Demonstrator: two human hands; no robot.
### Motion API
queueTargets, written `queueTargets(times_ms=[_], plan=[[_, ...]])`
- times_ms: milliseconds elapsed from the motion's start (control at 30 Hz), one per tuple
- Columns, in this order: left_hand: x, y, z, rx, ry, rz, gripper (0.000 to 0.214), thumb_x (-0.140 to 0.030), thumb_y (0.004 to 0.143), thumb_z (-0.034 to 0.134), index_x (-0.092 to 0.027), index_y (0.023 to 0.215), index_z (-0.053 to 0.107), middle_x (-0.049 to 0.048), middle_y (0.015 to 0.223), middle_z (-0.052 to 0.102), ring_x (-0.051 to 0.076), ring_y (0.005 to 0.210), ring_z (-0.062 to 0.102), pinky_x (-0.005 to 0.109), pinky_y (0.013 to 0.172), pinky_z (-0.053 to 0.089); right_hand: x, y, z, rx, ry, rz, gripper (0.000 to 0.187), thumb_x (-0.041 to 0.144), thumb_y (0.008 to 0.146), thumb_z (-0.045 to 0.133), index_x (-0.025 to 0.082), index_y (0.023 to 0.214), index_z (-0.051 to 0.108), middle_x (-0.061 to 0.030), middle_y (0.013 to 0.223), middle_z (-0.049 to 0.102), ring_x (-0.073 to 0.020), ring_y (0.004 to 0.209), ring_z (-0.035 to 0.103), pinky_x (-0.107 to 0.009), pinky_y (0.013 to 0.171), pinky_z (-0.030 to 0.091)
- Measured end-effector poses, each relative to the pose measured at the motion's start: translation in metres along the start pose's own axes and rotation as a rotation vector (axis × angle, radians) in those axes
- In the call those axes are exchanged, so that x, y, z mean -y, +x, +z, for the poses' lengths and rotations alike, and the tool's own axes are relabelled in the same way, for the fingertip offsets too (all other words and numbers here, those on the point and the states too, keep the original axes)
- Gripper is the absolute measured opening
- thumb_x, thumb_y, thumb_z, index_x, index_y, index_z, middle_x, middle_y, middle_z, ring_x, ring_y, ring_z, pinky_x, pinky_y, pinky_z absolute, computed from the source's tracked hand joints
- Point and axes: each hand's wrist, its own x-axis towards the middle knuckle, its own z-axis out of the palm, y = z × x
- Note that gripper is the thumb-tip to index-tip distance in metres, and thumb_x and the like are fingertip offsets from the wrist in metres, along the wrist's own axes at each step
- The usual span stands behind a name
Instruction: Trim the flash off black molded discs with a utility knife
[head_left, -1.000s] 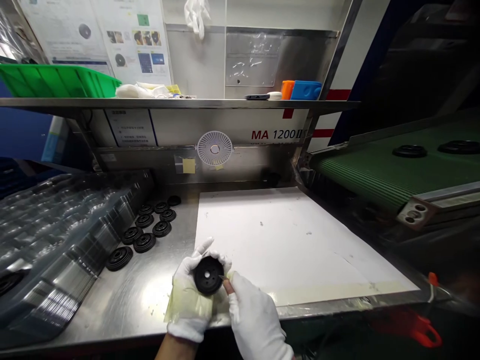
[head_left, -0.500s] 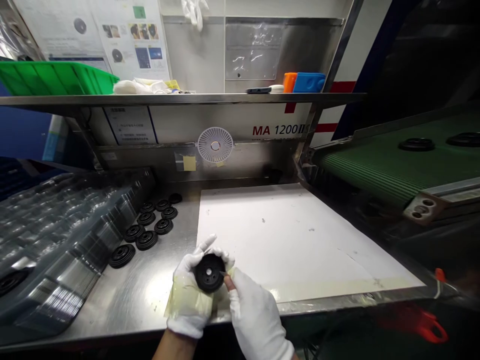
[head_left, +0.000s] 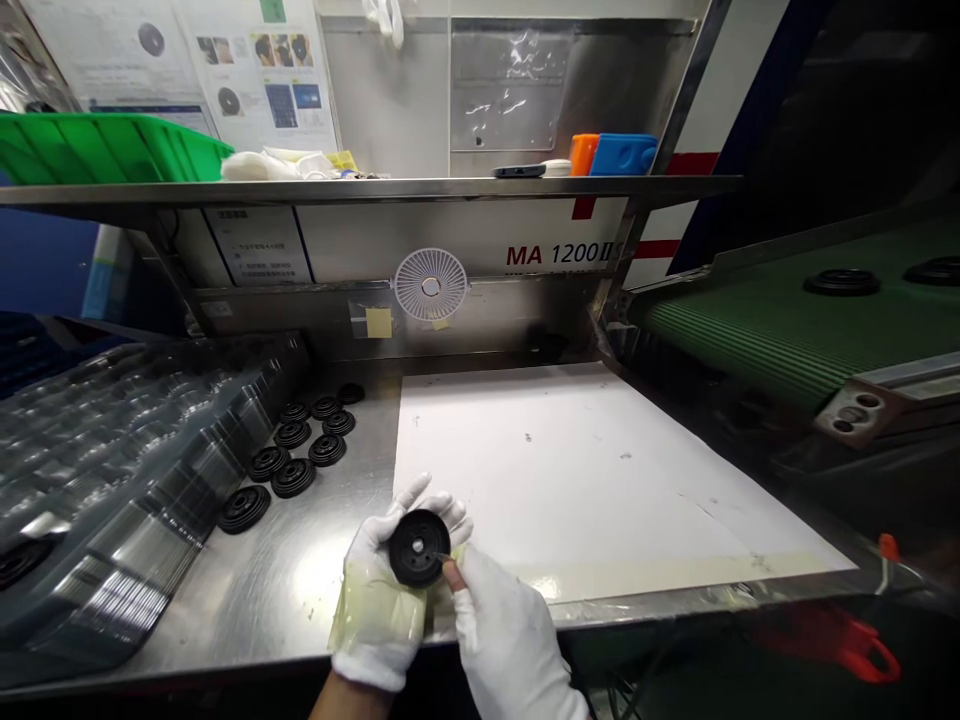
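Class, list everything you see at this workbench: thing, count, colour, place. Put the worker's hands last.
black disc: one, black, held over the bench's front edge
loose discs: about nine, black, on the steel bench beside the trays
trays: a stack, clear, bench left
sheet: one, white, bench centre
fan: one, white, back panel
bin: one, green, shelf left
blocks: two, orange and blue, shelf right
conveyor: one, green, right
belt discs: two, black, on the conveyor
left hand: white glove, grips the black disc
right hand: white glove, fingertip at the disc's edge

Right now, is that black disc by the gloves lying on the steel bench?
No, the gloved left hand holds the black disc up off the bench, with the right hand at its edge.
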Motion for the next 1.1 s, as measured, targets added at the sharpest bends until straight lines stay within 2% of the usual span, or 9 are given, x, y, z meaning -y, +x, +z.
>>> queueTargets(times_ms=[100,233,467,567,633,733,833,967,1100], plan=[[-0.001,-0.001,0.001,-0.010,-0.018,0.004,0.023,-0.018,0.075,0.056,-0.010,0.095,0.064,0.0065,0.071,0.059,0.018,0.067,0.058,0.038,0.070,0.052,-0.005,-0.001,-0.003,0.033,-0.006,0.026,0.024,0.028,0.090,0.032,0.025,0.082,0.054,0.0014,0.068,0.062,-0.0190,0.058,0.057,-0.029,0.052,0.027],[0.000,0.002,0.006,-0.058,-0.060,0.042,0.008,-0.017,0.074,0.061,-0.013,0.081,0.064,0.0017,0.067,0.055,0.013,0.063,0.055,0.029,0.068,0.051,-0.004,-0.005,-0.001,0.059,-0.028,0.075,0.024,0.029,0.090,0.031,0.026,0.082,0.054,0.0018,0.065,0.061,-0.0199,0.057,0.058,-0.029,0.051,0.025],[0.005,0.000,0.000,0.004,-0.042,0.177,0.012,-0.018,0.077,0.059,-0.018,0.088,0.063,-0.0003,0.074,0.055,0.013,0.075,0.058,0.029,0.081,0.049,0.008,-0.009,0.007,0.034,-0.041,0.011,0.024,0.029,0.090,0.032,0.025,0.079,0.053,0.0015,0.063,0.061,-0.0183,0.054,0.058,-0.029,0.049,0.024],[0.002,-0.002,-0.004,0.001,0.040,0.076,0.029,-0.020,0.077,0.056,-0.014,0.105,0.061,0.0085,0.087,0.061,0.023,0.089,0.060,0.040,0.080,0.050,0.006,-0.008,0.007,0.025,-0.019,0.011,0.025,0.029,0.091,0.031,0.025,0.078,0.052,0.0019,0.064,0.062,-0.0179,0.054,0.057,-0.028,0.049,0.025],[-0.002,-0.003,-0.006,0.036,0.055,-0.015,0.035,-0.021,0.077,0.053,-0.011,0.111,0.058,0.0128,0.088,0.062,0.028,0.089,0.059,0.047,0.077,0.050,0.002,-0.006,0.005,0.023,0.003,0.016,0.025,0.029,0.091,0.031,0.025,0.078,0.052,0.0018,0.065,0.062,-0.0175,0.054,0.057,-0.028,0.050,0.025],[-0.005,-0.002,-0.005,0.049,0.020,-0.041,0.033,-0.019,0.076,0.054,-0.010,0.107,0.060,0.0077,0.075,0.060,0.021,0.072,0.059,0.047,0.075,0.051,-0.003,-0.004,0.002,0.018,0.015,0.037,0.025,0.028,0.090,0.032,0.025,0.080,0.054,0.0012,0.066,0.062,-0.0176,0.055,0.056,-0.028,0.051,0.027],[-0.002,0.002,-0.001,-0.034,-0.003,0.014,0.021,-0.018,0.074,0.059,-0.011,0.093,0.064,0.0029,0.068,0.057,0.015,0.064,0.056,0.039,0.077,0.051,-0.002,-0.006,0.001,0.019,-0.003,0.049,0.024,0.028,0.090,0.032,0.025,0.079,0.054,0.0014,0.065,0.061,-0.0169,0.053,0.056,-0.027,0.050,0.027],[0.004,0.006,0.001,-0.093,-0.063,0.113,0.009,-0.017,0.074,0.061,-0.014,0.081,0.064,0.0010,0.066,0.056,0.012,0.064,0.057,0.035,0.082,0.050,0.006,-0.011,0.007,0.015,-0.055,-0.004,0.026,0.028,0.090,0.031,0.024,0.076,0.052,0.0016,0.060,0.060,-0.0172,0.051,0.057,-0.029,0.048,0.024],[0.005,-0.001,-0.004,-0.086,-0.043,0.143,0.017,-0.016,0.075,0.059,-0.013,0.090,0.065,0.0049,0.074,0.061,0.016,0.077,0.061,0.039,0.086,0.049,0.008,-0.012,0.011,0.059,-0.032,0.001,0.031,0.030,0.092,0.028,0.023,0.072,0.051,0.0008,0.058,0.058,-0.0182,0.051,0.056,-0.029,0.048,0.025]])
